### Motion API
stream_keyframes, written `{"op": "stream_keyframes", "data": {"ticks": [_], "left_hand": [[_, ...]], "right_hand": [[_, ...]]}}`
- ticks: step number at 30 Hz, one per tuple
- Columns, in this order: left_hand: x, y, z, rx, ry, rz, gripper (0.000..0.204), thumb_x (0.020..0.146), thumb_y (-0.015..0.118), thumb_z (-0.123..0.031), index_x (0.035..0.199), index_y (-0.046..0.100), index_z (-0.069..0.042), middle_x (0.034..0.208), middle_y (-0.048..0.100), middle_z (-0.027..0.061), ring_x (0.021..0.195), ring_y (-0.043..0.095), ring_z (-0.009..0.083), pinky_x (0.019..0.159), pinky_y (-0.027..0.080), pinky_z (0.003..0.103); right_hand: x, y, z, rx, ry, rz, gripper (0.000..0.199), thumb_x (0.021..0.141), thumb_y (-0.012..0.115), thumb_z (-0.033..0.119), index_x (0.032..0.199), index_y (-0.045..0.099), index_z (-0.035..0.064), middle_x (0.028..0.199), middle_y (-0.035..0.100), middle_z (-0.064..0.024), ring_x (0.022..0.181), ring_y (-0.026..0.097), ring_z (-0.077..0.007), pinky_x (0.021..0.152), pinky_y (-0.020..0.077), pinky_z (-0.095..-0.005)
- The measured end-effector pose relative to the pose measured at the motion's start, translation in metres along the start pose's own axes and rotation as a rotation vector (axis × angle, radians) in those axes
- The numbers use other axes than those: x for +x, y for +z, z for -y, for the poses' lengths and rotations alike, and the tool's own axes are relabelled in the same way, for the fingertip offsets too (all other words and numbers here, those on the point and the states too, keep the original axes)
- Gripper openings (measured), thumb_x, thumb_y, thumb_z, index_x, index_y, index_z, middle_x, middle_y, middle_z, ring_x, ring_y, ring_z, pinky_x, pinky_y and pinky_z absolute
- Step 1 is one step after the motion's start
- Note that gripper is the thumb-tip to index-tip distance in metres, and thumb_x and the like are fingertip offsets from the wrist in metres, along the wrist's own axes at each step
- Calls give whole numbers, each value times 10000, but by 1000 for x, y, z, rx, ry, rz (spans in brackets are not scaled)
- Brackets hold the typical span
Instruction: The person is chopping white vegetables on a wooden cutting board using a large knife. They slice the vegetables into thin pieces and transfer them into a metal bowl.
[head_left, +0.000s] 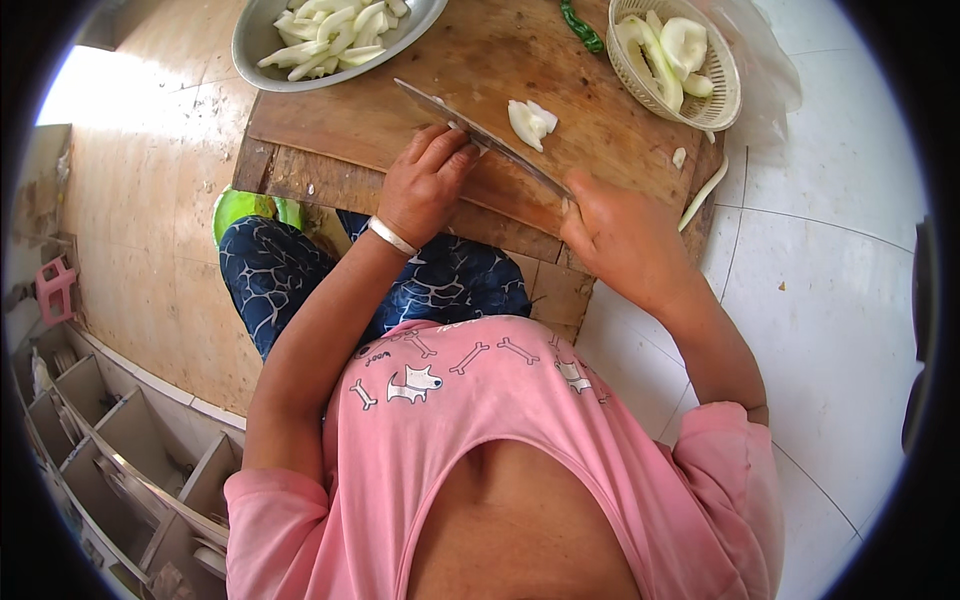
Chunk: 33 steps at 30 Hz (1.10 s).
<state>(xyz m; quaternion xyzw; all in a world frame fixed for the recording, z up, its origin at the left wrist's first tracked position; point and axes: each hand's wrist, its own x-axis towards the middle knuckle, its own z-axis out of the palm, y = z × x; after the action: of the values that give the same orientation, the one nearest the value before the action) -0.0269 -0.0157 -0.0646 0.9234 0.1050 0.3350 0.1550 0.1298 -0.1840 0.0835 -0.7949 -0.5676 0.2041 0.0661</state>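
Observation:
My right hand is wrapped round the handle of a large kitchen knife. The blade slants up and to the left across the wooden cutting board. Just left of the blade, my left hand has its fingers bent down over a pale vegetable piece, mostly hidden by the fingers and the knife. On the far side of the blade lie a few cut white vegetable slices, apart from both hands.
A metal bowl of pale slices stands at the far left. At the far right, a white plastic basket holds larger pale pieces, with a clear plastic bag beside it. A green pepper lies between them. A thin peel strip hangs at the right edge.

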Motion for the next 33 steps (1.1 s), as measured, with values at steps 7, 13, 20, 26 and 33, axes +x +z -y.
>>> {"op": "stream_keyframes", "data": {"ticks": [7,13,20,26,33], "left_hand": [[2,-8,-9,126,-17,7,311,755,631,-67,1059,697,-80,1119,636,85,1097,583,307,912,503,408],[3,-5,-12,26,-97,-38,249,796,656,-25,1033,715,-70,1087,647,120,1035,613,327,881,525,414],[3,2,-9,25,-101,-24,322,754,617,-51,1064,703,-56,1142,645,118,1085,583,327,929,510,403],[-1,0,-8,16,-93,-17,317,761,610,-43,1066,696,-41,1130,642,122,1096,584,329,944,506,401],[8,2,-12,-17,-114,7,296,777,611,-39,1062,693,-39,1134,636,122,1098,586,322,955,502,396]], "right_hand": [[14,22,-7,29,8,-19,180,930,542,210,1000,549,43,744,631,-198,713,621,-426,647,482,-515],[4,12,-3,30,-1,-90,154,889,555,173,972,553,43,736,660,-176,708,653,-391,627,509,-500],[6,3,2,6,21,13,160,922,543,203,968,539,50,771,634,-189,732,629,-409,651,485,-499],[16,24,-4,51,16,-56,167,921,544,208,979,546,52,750,626,-194,725,622,-412,658,484,-499],[4,3,0,22,3,-108,160,893,553,180,957,540,35,732,659,-163,691,649,-385,621,503,-495]]}}
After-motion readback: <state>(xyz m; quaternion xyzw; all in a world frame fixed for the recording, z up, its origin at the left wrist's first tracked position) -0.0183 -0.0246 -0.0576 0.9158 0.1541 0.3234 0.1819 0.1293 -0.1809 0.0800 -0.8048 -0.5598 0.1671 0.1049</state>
